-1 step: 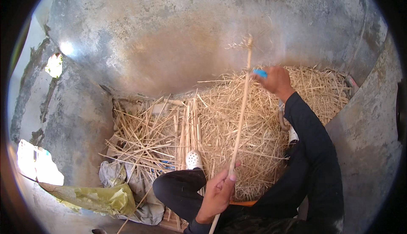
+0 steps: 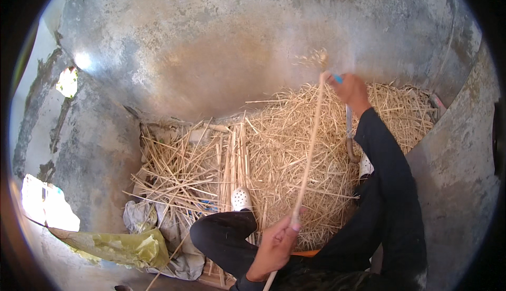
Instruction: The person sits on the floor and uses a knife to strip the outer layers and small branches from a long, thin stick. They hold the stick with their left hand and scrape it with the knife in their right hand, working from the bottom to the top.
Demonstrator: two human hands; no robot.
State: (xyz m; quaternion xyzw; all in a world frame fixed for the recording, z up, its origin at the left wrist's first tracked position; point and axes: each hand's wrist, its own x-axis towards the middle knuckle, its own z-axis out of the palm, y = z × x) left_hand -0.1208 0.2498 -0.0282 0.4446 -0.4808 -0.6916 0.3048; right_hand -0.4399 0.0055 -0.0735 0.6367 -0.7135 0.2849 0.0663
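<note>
My left hand (image 2: pixel 276 244) is closed around the lower part of a long, pale dry stalk (image 2: pixel 311 154). The stalk slants up and to the right, away from me. At its far end is a frayed tuft (image 2: pixel 318 58), like roots. Near that end my right hand (image 2: pixel 352 91) grips a small blue-handled tool (image 2: pixel 337 79) against the stalk. The fingers cover most of this tool, and motion blurs it, so its working end cannot be made out. Loose straw (image 2: pixel 295 127) lies in a thick heap beneath the stalk.
Crossed stalks (image 2: pixel 174 164) lie to the left, beside straight ones (image 2: pixel 232 159). A metal tool with a brown curved end (image 2: pixel 351 146) stands by my right leg. Yellow plastic sheeting (image 2: pixel 142 249) and grey cloth (image 2: pixel 187 267) are at lower left. A concrete wall (image 2: pixel 211 48) rises behind.
The stalk's far end has swung to the right. My right hand has moved slightly up and right with the blue-handled tool, while my left hand has shifted a little right.
</note>
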